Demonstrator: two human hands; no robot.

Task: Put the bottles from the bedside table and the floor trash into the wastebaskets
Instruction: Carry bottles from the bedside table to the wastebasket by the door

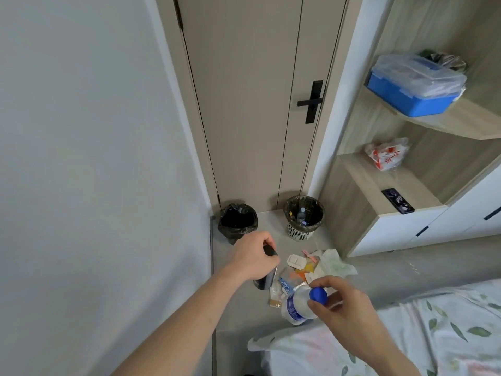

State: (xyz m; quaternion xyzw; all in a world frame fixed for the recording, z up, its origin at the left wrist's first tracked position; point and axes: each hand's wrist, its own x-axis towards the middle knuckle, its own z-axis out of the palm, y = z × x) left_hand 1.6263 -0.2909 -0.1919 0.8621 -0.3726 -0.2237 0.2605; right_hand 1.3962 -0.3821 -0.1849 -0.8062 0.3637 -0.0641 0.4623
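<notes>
Dark bottle (pixel 267 278) mostly hidden behind the left hand (pixel 253 257) — only black cap and lower body showing. Clear bottle (pixel 294 305) neck covered by the right hand (pixel 341 303). Bed (pixel 393 340) cut off at the bottom edge. Floor trash (pixel 311 267) too small to identify — contents of the white wastebasket (pixel 304 218) likewise.

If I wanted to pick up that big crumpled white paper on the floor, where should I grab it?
Pinch the crumpled white paper at its raised, rumpled middle, coming straight down from above. It lies loosely spread on the floor with folds sticking up, so they give fingers something to catch. Its left edge meets the small trash pile, so approach from the right.
</notes>
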